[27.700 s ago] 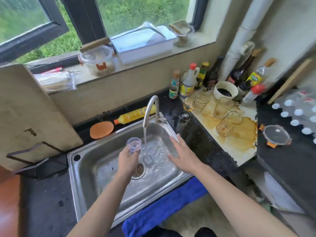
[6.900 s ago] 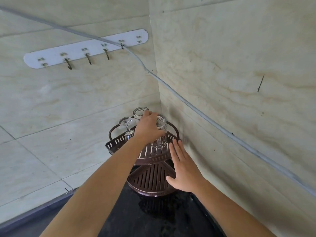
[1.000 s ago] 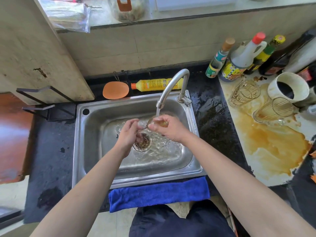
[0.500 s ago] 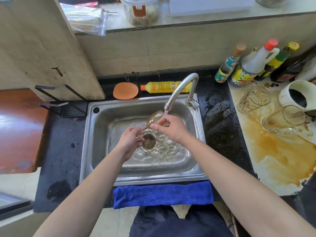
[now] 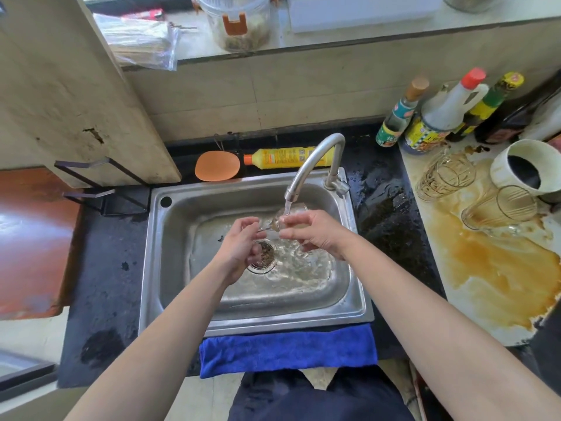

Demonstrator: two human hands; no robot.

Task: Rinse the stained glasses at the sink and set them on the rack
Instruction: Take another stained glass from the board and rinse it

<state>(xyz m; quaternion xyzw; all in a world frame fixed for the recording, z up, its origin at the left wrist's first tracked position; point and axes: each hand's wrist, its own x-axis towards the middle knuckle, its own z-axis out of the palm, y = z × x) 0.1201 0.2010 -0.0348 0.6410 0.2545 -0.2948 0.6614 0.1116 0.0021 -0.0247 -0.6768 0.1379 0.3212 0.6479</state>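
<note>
Hands met above the sink [image 5: 158,268] basin. Left hand [image 5: 243,241] pinched the stem end of the glass [image 5: 288,217] with curled fingers. Right hand [image 5: 312,230] gripped its bowl, fingers and thumb curled round it. The glass lay tilted between both hands, under the faucet [image 5: 315,159] spout, with the water stream striking it.

Just beneath the left hand sat the drain strainer [image 5: 267,255], holding dark debris, with water pooled around it. Nearer the person than the hands, a blue cloth [image 5: 288,349] hung over the counter edge. Beyond the hands lay a yellow bottle [image 5: 285,158] on its side beside an orange pad [image 5: 217,165]; its label print was too small to read.

Right of the right hand, two stained glasses [image 5: 444,176] and a white mug [image 5: 525,171] stood on a pale board by a brown spill [image 5: 491,268]. Sauce bottles [image 5: 437,117] behind them bore coloured labels, writing illegible.

The black countertop [image 5: 103,268] was wet. A worn cutting board [image 5: 76,86] leaned far left of the hands, against the tiled wall.
</note>
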